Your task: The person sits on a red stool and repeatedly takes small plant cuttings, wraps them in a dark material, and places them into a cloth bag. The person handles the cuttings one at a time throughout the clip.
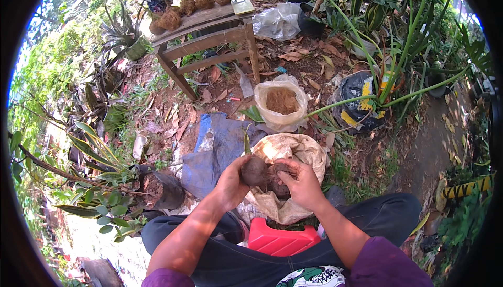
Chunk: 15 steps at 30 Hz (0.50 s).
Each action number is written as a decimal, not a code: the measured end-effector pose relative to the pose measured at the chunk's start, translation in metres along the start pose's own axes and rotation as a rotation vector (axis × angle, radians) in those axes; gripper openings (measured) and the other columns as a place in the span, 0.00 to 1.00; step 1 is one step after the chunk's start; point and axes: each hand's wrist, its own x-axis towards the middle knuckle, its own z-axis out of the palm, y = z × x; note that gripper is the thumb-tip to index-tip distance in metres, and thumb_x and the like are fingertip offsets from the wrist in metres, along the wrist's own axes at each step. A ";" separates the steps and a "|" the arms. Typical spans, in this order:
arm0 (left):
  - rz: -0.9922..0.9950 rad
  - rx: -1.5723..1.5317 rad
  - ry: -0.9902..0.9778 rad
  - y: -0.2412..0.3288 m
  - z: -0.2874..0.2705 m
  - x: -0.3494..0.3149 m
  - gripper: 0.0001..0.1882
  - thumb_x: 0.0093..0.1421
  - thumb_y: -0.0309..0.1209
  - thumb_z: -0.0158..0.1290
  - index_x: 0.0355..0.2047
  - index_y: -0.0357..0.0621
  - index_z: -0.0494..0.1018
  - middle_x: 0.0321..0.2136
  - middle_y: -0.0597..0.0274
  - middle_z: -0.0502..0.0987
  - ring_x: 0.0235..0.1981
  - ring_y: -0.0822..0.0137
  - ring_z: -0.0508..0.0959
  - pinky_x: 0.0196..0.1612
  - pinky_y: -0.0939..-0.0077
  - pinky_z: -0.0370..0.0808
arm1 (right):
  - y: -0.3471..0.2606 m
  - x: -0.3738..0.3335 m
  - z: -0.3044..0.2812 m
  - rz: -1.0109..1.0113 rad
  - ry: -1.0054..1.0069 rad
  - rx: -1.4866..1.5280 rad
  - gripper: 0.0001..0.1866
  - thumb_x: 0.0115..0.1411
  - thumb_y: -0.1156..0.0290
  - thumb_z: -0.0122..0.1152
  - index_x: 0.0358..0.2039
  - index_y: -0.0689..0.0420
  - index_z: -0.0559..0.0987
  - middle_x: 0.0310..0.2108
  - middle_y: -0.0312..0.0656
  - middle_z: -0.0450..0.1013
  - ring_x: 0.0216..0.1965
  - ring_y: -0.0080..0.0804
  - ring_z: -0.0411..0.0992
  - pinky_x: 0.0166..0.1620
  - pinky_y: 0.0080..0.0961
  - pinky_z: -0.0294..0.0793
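My left hand (230, 186) is closed round a brown ball of soil (254, 171), with a small upright green leaf (247, 143) sticking out of its top. Close beside the ball, my right hand (305, 183) pinches a clump of dark soil (284, 168) between thumb and fingers. Both hands are held over an open beige cloth sack (310, 149) with rolled-down sides. More dark soil shows between the hands, partly hidden by them.
Beyond the sack stands a clear plastic bag (301, 103) of brown fibre. Several fibre-covered balls (205, 1) line a wooden bench (209, 18). A red plastic stool (283, 239) is between my legs. A blue sheet (204, 166), a paint-stained pot (356, 101) and a potted plant (165, 191) lie around.
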 end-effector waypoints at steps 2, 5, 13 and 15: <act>0.005 -0.001 -0.009 -0.001 0.000 0.000 0.22 0.77 0.41 0.41 0.57 0.33 0.70 0.52 0.46 0.80 0.56 0.50 0.80 0.67 0.52 0.74 | 0.000 -0.002 0.001 -0.003 -0.034 -0.097 0.11 0.70 0.80 0.59 0.51 0.66 0.82 0.38 0.39 0.82 0.33 0.23 0.78 0.38 0.23 0.78; 0.000 0.026 0.011 -0.003 -0.002 0.002 0.22 0.77 0.41 0.41 0.57 0.34 0.70 0.52 0.48 0.80 0.56 0.52 0.81 0.67 0.53 0.73 | 0.002 -0.003 -0.002 0.066 -0.070 -0.084 0.10 0.70 0.78 0.60 0.50 0.66 0.81 0.38 0.39 0.82 0.34 0.22 0.78 0.38 0.22 0.77; 0.000 0.053 0.005 -0.007 -0.006 0.005 0.21 0.77 0.41 0.41 0.56 0.36 0.70 0.51 0.50 0.80 0.56 0.55 0.80 0.67 0.54 0.73 | -0.001 0.002 -0.003 0.149 -0.116 0.144 0.09 0.71 0.73 0.63 0.47 0.64 0.79 0.31 0.36 0.80 0.28 0.19 0.74 0.34 0.19 0.75; 0.006 0.052 0.008 -0.006 -0.006 0.005 0.21 0.77 0.41 0.41 0.57 0.36 0.70 0.51 0.50 0.80 0.56 0.55 0.80 0.66 0.55 0.73 | -0.005 0.002 -0.004 0.191 -0.136 0.139 0.09 0.72 0.72 0.63 0.46 0.64 0.79 0.30 0.35 0.79 0.26 0.18 0.73 0.31 0.18 0.73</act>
